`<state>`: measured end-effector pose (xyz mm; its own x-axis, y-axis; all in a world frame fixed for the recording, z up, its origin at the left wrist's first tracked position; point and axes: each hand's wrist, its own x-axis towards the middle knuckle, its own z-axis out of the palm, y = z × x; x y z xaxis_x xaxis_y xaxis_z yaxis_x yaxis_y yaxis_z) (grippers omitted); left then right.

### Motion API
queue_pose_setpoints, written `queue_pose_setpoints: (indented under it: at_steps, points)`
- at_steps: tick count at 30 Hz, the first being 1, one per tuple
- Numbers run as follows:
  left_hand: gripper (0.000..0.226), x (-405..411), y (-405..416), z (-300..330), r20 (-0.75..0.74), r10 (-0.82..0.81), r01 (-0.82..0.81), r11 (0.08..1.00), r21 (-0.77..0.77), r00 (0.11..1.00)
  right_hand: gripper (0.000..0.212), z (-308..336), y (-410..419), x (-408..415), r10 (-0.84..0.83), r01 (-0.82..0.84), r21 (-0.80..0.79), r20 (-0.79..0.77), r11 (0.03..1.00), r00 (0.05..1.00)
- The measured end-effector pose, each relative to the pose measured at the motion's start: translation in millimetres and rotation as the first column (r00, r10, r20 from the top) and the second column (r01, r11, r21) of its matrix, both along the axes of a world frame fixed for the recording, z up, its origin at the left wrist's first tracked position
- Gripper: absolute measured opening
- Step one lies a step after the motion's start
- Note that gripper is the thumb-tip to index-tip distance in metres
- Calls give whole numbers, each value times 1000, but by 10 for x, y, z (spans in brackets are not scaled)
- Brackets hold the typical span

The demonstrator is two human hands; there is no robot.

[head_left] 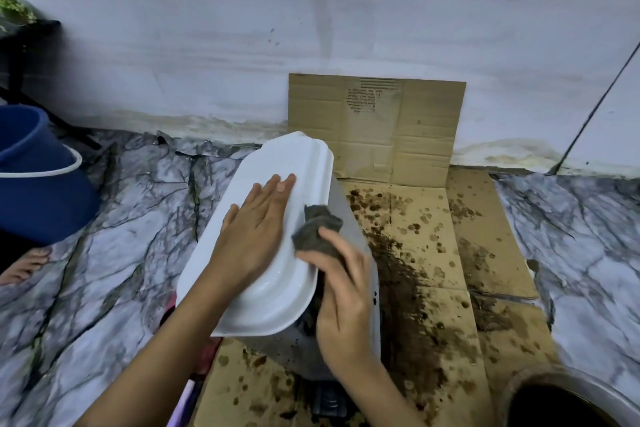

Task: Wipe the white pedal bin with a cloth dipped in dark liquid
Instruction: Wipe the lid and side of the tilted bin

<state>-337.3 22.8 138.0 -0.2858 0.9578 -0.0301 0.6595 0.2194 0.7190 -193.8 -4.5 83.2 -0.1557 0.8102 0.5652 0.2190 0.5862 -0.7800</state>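
Nearest, right of the right hand: round container of dark liquid on the floor, partly cut off by the frame. Right hand closed around a bunched grey cloth, pressed to the side wall of the white plastic pedal bin just under the lid edge. Left hand open and flat on the lid, holding nothing, steadying. Bin stands on stained brown cardboard.

Step in hand, judged: wiping the bin's side. Next move likely needs further strokes along the wall, re-dipping once the cloth dries. Beyond the left hand: blue bucket.
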Motion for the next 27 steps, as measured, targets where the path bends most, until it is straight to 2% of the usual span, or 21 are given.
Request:
queue_pose_setpoints:
  at_steps: [2, 5, 9, 11, 15, 17, 19, 23, 27]
  points:
    - [61, -9, -1, -4, 5, 2, -2, 1000, 0, 1000, 37, -108, -93, -23, -28, 28, 3, -104, 1000, 994]
    - [57, -8, -20, -6, 7, -2, 2, 1000, 7, 1000, 42, -150, -2, -77, -115, 93, -118, -200, 989, 973]
    - [67, -44, -43, 47, 47, 22, -21, 1000, -5, 999, 45, -96, 330, -104, -32, 4, -303, -87, 953, 996]
    - [70, -67, -64, 72, 63, 29, -28, 999, -18, 998, 45, -118, 304, -116, -20, -9, -333, -85, 943, 996]
    - [64, -69, -79, 94, 73, 33, -32, 999, -18, 997, 43, -190, -39, -139, -92, 31, -246, -240, 969, 966]
    - [56, -48, -71, 99, 64, 30, -29, 999, -16, 998, 44, -204, -72, -153, -53, 19, -144, -234, 989, 971]
    - [63, -41, -74, 105, 66, 26, -24, 999, -23, 998, 40, -179, -1, -193, 15, -43, -125, -219, 991, 976]
    - [68, -53, -104, 131, 88, 28, -26, 999, -21, 996, 42, -85, 567, -368, 163, -226, -294, -226, 929, 961]
    - [54, -30, -106, 157, 80, 14, -12, 999, -30, 997, 44, -44, 1498, -563, 133, -193, -496, -154, 846, 979]
